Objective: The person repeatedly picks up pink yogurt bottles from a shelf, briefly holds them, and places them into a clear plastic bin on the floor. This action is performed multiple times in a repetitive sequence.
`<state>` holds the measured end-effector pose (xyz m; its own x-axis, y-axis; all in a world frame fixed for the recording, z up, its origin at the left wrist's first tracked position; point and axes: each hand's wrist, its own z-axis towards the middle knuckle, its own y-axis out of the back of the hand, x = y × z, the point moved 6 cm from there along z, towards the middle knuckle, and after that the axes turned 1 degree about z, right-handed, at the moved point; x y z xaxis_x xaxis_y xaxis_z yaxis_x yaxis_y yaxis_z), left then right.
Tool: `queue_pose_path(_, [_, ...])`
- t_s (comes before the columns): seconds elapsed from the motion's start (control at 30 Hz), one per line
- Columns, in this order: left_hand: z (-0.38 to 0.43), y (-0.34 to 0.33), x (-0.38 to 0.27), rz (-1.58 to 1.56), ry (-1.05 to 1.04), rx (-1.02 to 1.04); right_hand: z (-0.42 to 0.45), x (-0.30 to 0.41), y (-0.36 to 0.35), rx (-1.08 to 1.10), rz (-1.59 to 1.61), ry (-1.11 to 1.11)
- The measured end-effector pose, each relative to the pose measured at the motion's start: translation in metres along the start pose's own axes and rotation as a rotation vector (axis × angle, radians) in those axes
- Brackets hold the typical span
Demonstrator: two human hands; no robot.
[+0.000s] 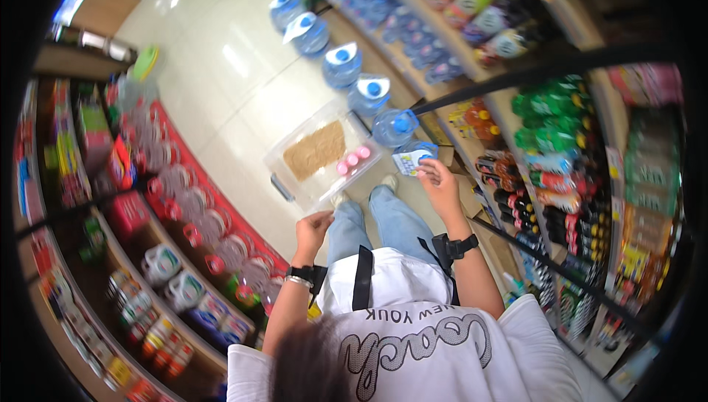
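My left hand (313, 230) is raised near the near left corner of a clear plastic bin (310, 194), its fingers curled loosely; whether it holds anything small cannot be told. My right hand (441, 180) is up on the right with bent, parted fingers and nothing visible between them, by a large water bottle (409, 159) with a printed label. The bin is on the floor before my feet. In it lie a flat brown piece (315, 149), perhaps cardboard, and several pink-capped items (353, 161) along its right side.
Large blue-capped water bottles (343, 67) stand in a row along the right shelving, which holds soft drinks (553, 114). On the left, clear jugs with red parts (207, 228) line a red strip (188, 158) beside shelves of packaged goods (182, 291). Glossy floor tiles (238, 81) stretch ahead.
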<state>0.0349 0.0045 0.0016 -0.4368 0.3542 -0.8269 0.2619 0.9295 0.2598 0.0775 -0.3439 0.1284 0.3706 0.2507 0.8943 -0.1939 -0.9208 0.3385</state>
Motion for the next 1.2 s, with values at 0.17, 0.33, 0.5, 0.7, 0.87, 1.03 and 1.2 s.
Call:
queue_pose_path(0.17, [0.018, -0.012, -0.097, 0.299, -0.018, 0.178, -0.027, 0.029, 0.07, -0.189, 0.007, 0.067])
queue_pose_path(0.33, [0.053, -0.053, -0.133, 0.222, -0.328, 0.391, -0.039, 0.038, 0.141, -0.337, 0.082, 0.098])
queue_pose_path(0.5, [0.068, -0.135, -0.243, 0.36, -0.427, 0.448, -0.053, 0.046, 0.224, -0.468, 0.184, 0.142])
queue_pose_path(0.7, [0.034, -0.228, -0.401, 0.184, -0.736, 0.53, -0.053, 0.115, 0.309, -0.512, 0.184, 0.302])
queue_pose_path(0.87, [-0.026, -0.29, -0.542, 0.151, -1.063, 0.528, -0.054, 0.167, 0.359, -0.496, 0.125, 0.462])
queue_pose_path(1.03, [-0.056, -0.316, -0.636, 0.093, -1.4, 0.367, -0.048, 0.186, 0.374, -0.36, 0.132, 0.517])
queue_pose_path(1.2, [-0.071, -0.323, -0.703, 0.1, -1.492, 0.208, -0.041, 0.214, 0.382, -0.333, 0.128, 0.587])
